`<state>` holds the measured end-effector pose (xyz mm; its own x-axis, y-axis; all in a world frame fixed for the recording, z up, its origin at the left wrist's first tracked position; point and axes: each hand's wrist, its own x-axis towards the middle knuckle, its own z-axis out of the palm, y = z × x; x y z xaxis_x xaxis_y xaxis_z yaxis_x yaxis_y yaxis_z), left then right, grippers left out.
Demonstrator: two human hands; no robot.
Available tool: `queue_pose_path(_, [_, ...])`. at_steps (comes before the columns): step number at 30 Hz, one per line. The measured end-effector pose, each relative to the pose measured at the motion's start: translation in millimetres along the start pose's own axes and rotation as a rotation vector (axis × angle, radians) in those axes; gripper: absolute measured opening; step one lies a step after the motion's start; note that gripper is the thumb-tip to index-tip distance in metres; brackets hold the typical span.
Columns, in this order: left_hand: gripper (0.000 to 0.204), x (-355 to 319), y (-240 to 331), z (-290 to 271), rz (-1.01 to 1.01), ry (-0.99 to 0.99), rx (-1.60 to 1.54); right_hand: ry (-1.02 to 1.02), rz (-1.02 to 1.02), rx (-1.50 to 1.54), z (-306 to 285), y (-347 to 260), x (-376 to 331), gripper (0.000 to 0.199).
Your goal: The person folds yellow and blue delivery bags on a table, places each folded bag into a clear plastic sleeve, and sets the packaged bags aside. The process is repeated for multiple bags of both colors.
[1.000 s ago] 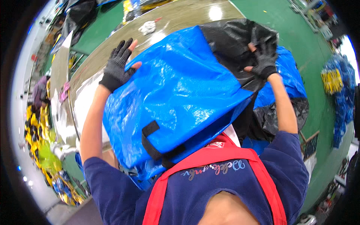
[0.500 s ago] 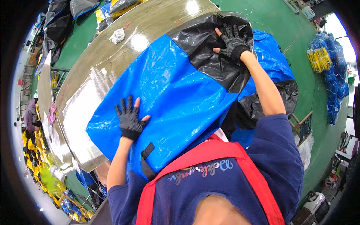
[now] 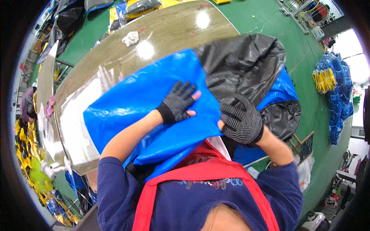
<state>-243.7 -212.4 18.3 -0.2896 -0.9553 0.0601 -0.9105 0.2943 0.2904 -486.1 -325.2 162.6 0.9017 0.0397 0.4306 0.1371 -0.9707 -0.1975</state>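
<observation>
A large blue and black plastic-coated fabric bag [image 3: 154, 92] lies over the near edge of the table, blue part to the left, black part to the right. My left hand [image 3: 178, 102], in a black knit glove with bare thumb and fingertip, rests flat on the blue part near the seam, fingers stretched out. My right hand [image 3: 243, 120], gloved the same way, is at the bag's near edge where blue meets black. Its fingers are bent over the fabric with the thumb low at the edge, pinching it. The black strap is hidden.
The shiny table [image 3: 169, 38] carries a crumpled white cloth [image 3: 130, 39]. Another blue and black bag [image 3: 283, 115] hangs to the right, above the green floor [image 3: 296, 50]. Bundled blue and yellow pieces [image 3: 333, 88] stand far right. A person [image 3: 27, 104] is at the far left.
My left hand has slid up and right across the blue part. My right hand has come down from the black far end to the near edge. The bag has turned and shifted right.
</observation>
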Motion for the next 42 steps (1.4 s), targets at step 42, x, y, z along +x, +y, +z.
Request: queue_pose_path(42, [0.073, 40.7, 20.1, -15.8, -0.469, 0.085, 0.104, -0.586, 0.711, -0.267, 40.2, 231.3, -15.7, 0.056])
